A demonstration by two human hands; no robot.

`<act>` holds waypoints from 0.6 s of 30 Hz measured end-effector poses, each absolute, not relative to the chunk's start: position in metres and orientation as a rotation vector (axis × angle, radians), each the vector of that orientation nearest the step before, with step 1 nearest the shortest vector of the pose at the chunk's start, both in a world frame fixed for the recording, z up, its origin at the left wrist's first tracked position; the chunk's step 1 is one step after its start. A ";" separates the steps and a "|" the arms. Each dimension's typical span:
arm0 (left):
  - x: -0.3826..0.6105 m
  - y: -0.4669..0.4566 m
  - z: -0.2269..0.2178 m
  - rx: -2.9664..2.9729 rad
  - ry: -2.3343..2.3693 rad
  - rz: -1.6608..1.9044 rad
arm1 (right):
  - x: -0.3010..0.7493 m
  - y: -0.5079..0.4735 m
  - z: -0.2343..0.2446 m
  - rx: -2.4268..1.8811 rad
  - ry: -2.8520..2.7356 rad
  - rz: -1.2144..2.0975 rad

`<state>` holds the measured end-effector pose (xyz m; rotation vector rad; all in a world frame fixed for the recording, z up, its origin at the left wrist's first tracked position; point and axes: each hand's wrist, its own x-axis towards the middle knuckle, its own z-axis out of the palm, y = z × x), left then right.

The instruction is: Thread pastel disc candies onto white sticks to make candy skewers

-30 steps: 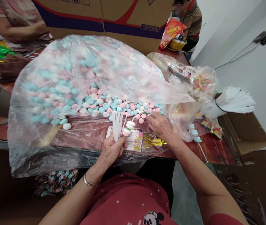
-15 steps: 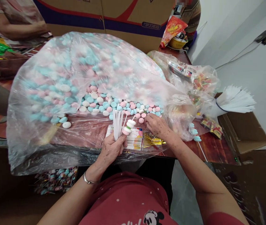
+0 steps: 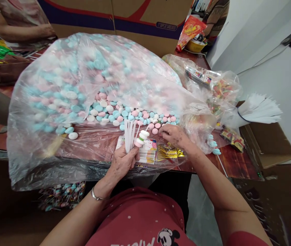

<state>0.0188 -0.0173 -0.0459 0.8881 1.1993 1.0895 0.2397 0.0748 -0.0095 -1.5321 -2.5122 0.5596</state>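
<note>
Most of the view is taken up by the dark red counter (image 3: 237, 163), across which a large clear plastic bag (image 3: 101, 65) is spread, filled with pale blue, pink and white discs (image 3: 125, 114). The far side is closed off by a printed carton (image 3: 132, 24). At the right edge, a thick bundle of white sticks (image 3: 262, 111) is propped above a cardboard box (image 3: 268, 141).

By the left hand (image 3: 121, 162), raised near the front edge, a fan of flat white sticks (image 3: 128, 138) is gripped, the fingers folded tightly round the lower ends. In the same grasp a skewer (image 3: 143, 135) is held, tilted, threaded with white discs, a green piece and a pink disc lowest. The right hand (image 3: 175, 136) is placed just beside the discs, its fingers bent inward; whether anything is pinched by them cannot be told.

Between and below the hands, printed cards (image 3: 150, 150) and gold strips (image 3: 167, 152) are laid side by side. Farther right, a skewer of blue discs (image 3: 213, 147) is rested on the counter. Three pink discs (image 3: 155, 131) are clustered near the right fingertips.
</note>
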 end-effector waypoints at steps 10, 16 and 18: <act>0.019 -0.016 -0.042 0.914 1.216 1.053 | 0.219 0.056 0.001 -1.840 -2.756 0.216; 0.018 -0.016 -0.055 0.986 1.211 0.975 | 0.222 0.057 -0.019 -1.709 -2.061 0.739; 0.017 -0.017 -0.060 1.038 1.206 0.944 | 0.221 0.059 -0.022 -1.517 -1.635 1.072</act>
